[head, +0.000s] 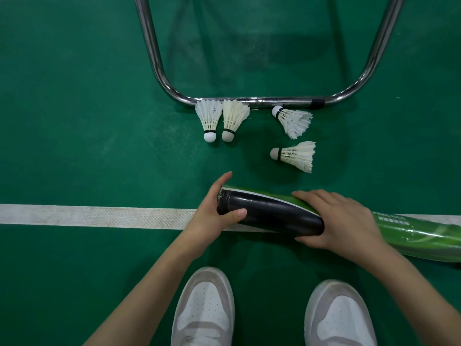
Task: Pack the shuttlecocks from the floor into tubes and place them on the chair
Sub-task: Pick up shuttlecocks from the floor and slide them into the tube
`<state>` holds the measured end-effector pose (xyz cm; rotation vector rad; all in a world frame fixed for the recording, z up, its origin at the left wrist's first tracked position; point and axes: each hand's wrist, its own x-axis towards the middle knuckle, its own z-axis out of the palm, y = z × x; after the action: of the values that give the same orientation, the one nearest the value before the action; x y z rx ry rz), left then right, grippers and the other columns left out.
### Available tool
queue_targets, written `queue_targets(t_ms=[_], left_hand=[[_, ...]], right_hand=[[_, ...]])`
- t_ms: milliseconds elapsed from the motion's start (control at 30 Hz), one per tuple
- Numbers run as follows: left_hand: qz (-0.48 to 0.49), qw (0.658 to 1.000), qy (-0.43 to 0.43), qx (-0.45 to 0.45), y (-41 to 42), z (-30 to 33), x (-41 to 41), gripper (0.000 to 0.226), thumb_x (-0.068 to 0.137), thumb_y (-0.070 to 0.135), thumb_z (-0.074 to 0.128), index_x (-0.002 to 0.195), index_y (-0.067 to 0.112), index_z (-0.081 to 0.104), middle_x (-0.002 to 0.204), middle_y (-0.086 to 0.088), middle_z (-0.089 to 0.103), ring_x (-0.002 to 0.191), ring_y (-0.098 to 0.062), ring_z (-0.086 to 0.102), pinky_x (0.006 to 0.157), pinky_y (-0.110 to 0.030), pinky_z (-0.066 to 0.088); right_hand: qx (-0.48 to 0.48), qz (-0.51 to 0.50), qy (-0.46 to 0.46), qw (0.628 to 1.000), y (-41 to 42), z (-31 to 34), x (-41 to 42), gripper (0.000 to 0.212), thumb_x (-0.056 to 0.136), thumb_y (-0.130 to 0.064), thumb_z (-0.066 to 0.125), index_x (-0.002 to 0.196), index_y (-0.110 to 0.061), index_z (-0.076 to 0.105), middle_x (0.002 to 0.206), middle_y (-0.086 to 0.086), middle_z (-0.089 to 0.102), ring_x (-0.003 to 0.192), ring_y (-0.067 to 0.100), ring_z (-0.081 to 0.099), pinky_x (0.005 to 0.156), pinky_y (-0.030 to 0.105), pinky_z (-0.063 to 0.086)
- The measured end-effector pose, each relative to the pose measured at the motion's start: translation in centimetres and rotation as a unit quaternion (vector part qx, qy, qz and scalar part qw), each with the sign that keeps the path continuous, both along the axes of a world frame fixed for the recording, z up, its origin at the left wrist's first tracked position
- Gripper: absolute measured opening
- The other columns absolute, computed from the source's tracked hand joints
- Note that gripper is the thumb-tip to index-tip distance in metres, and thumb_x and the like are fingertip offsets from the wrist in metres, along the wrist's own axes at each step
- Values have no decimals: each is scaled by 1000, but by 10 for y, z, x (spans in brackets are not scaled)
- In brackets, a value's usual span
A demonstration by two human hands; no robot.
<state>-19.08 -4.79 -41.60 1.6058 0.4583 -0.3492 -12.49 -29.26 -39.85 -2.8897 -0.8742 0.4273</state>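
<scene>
Green sports flooring is filling the head view, with a white court line running across it from left to right. A tube, black along its left part and green with white print toward the right, is lying roughly level just above the line, its right end passing out of view at the frame edge. The left hand is cupping the tube's black left end, the fingers curling over the far side of the cap and the thumb pressing on the near side. The right hand is wrapping the tube's middle, where black meets green, fingers draped over the top and thumb tucked beneath. Four white feathered shuttlecocks are lying on the floor beyond the tube. Two are sitting side by side, touching, with corks pointing toward the person: the left shuttlecock and its neighbour, both with feather skirts against the chrome chair frame. To the right, well apart from that pair, a frayed shuttlecock is lying just below the frame with its cork up-left, and a fourth shuttlecock is lying nearer the tube, cork pointing left. Two white-and-grey shoes are showing at the bottom edge.
</scene>
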Motion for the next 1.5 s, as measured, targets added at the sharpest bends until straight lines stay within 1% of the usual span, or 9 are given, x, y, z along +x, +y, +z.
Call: queue_targets(t_ms=[67,300,500,600,833,933,1033,1267,1500], left_hand=[[-14,1000,9,-8,1,3,3,74,85,8,68,139,45,32,145,18,28,127,9,25,83,3,33],[-27,999,17,-28,4,6,6,77,87,9,66,144,42,27,143,21,26,128,9,19,99,-19,25],[44,998,17,-43,2,1,4,82,78,1,72,142,35,33,119,24,53,91,24,52,74,-1,42],[21,999,26,-37,2,2,8,89,77,5,74,147,36,27,151,14,29,120,14,34,89,-5,32],[19,999,21,-39,0,5,9,90,80,4,71,147,39,22,151,16,25,123,16,27,94,-7,29],[25,999,21,-43,6,10,13,83,83,0,67,147,32,26,121,2,61,96,7,61,80,-5,42],[64,998,11,10,22,18,21,67,84,6,68,140,27,38,83,-8,70,83,-12,65,90,-21,45],[69,993,-35,91,57,29,71,48,83,9,70,125,22,49,104,2,66,91,-5,63,75,-12,47],[71,973,-120,182,70,38,132,55,82,1,69,129,23,50,125,9,54,119,-10,47,96,-27,41]], right_hand=[[-3,-1,-3,1000,0,0,0,83,48,-66,71,122,-36,51,104,-14,62,86,14,62,62,26,46],[-24,-10,31,999,2,5,2,82,54,-67,67,128,-39,45,112,-16,58,97,13,59,69,26,43],[-43,-11,75,996,6,14,6,83,60,-69,63,134,-44,33,122,-21,50,109,9,51,77,24,39],[-51,-11,83,995,7,16,6,83,62,-71,59,135,-46,27,124,-23,46,112,6,48,77,22,37],[-59,-15,92,994,8,18,8,83,62,-73,57,134,-47,25,124,-24,45,113,4,46,79,22,38],[-63,-14,103,993,8,18,13,83,62,-73,57,134,-48,23,123,-26,43,114,2,45,78,22,38],[-65,-12,116,991,8,20,18,83,62,-75,55,133,-51,19,123,-28,42,116,-1,43,77,21,38],[-67,-4,128,989,8,21,23,83,62,-76,53,133,-52,17,122,-29,40,116,-3,42,76,22,38],[-56,-2,148,987,7,21,30,82,62,-75,55,132,-50,20,122,-29,42,115,-2,42,78,24,40]])
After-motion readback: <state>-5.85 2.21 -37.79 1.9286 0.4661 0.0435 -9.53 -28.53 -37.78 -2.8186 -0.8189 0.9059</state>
